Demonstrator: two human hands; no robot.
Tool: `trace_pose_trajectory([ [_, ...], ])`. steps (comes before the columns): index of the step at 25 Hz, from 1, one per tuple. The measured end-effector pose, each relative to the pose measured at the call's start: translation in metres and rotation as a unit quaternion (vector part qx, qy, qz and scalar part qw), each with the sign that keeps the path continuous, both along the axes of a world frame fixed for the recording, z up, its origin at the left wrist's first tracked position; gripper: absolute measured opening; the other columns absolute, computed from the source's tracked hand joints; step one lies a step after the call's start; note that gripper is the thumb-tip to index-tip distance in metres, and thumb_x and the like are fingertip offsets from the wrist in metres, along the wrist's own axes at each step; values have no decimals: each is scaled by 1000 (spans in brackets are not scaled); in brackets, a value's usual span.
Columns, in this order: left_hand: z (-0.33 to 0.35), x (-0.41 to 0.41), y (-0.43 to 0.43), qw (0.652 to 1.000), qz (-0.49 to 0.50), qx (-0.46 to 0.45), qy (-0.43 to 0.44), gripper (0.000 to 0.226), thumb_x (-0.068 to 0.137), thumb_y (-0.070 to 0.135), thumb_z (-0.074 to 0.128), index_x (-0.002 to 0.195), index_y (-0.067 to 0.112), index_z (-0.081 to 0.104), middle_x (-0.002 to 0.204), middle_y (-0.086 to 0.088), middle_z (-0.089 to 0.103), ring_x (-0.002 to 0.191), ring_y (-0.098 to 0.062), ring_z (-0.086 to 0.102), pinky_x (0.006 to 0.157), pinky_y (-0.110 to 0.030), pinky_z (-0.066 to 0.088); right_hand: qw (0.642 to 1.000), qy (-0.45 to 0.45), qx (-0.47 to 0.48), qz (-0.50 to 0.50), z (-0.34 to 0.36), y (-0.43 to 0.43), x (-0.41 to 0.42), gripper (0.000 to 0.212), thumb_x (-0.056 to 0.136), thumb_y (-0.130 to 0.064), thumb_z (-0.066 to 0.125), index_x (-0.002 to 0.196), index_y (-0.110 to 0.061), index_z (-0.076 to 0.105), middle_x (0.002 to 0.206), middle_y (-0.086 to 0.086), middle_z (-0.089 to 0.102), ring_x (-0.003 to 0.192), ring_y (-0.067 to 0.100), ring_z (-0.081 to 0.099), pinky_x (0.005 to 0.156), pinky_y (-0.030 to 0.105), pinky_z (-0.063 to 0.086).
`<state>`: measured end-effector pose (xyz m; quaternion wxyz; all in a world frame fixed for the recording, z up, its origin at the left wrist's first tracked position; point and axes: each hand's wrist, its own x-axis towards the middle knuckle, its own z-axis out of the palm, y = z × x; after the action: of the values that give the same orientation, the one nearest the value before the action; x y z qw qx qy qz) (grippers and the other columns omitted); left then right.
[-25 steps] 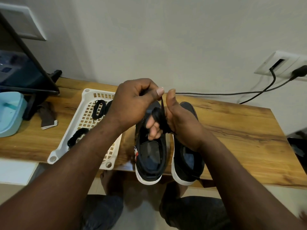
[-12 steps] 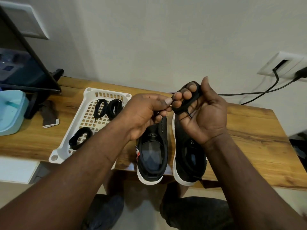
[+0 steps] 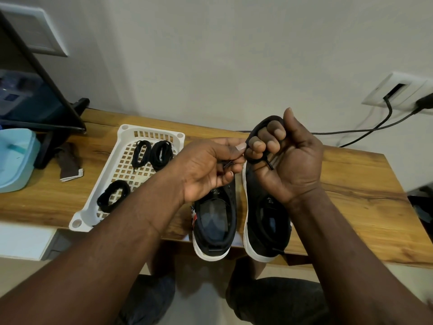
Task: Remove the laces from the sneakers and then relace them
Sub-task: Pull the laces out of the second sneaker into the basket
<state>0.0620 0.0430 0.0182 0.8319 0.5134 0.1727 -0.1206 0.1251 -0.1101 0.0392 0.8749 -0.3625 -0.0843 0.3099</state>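
1. Nearest, below the tabletop [image 3: 351, 195] edge, are the person's legs [image 3: 276, 299], cut off by the frame.
2. Two black sneakers stand at the near edge with heels toward the person: the sneaker under the left hand [image 3: 214, 221] and, just beside it, the sneaker under the right hand [image 3: 262, 207].
3. Above them the hands are close together, nearly touching. The right hand [image 3: 290, 158] is curled, with a black lace [image 3: 264, 121] looped round its fingers and one tip hanging across the palm. The left hand [image 3: 208, 170] pinches thumb to forefinger, apparently on a strand of the same lace.
4. The step in hand looks like bundling a removed lace. To do it well, keep the strand taut from the pinch, lay the turns side by side, wrap the tail round the middle, then slide the coil off without letting it spring loose.
5. Farther left, a white basket [image 3: 126, 132] holds three coiled laces [image 3: 161, 154], a likely home for this one.
6. Hard to tell: the hands cover the eyelets and toes, so whether either sneaker carries a lace is unclear. A thin dark cord shows at one heel. What exactly the left fingertips hold is partly hidden.
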Motion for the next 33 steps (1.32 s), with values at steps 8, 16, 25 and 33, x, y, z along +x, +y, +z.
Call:
trace_pose_trajectory([
  [8,0,0,2,986,22,146,-72,16,103,19,62,106,13,77,83,-3,69,71,-14,62,60,-27,45,996,-35,-36,71,2,-1,-2,50,102,-34,40,83,-8,78,75,8,73,77,24,73,71,31,61],
  [16,4,-8,14,933,-17,298,-203,22,99,10,55,88,14,74,77,-14,72,69,-23,65,60,-31,48,990,-48,-62,114,9,1,-7,50,101,-33,42,106,-3,81,101,12,80,104,28,77,79,28,64],
  [25,0,-4,16,892,15,362,-269,27,95,46,59,94,21,71,82,-1,67,74,-14,61,65,-37,50,993,-48,-56,89,16,2,-6,50,108,-32,39,85,-7,76,71,7,73,80,25,77,66,29,62],
  [33,1,2,10,788,52,510,-341,20,103,25,58,96,11,71,89,0,63,85,-16,61,74,-35,48,957,-206,-185,-81,19,11,-19,46,103,-28,42,65,-8,58,52,10,56,56,31,62,56,33,49],
])
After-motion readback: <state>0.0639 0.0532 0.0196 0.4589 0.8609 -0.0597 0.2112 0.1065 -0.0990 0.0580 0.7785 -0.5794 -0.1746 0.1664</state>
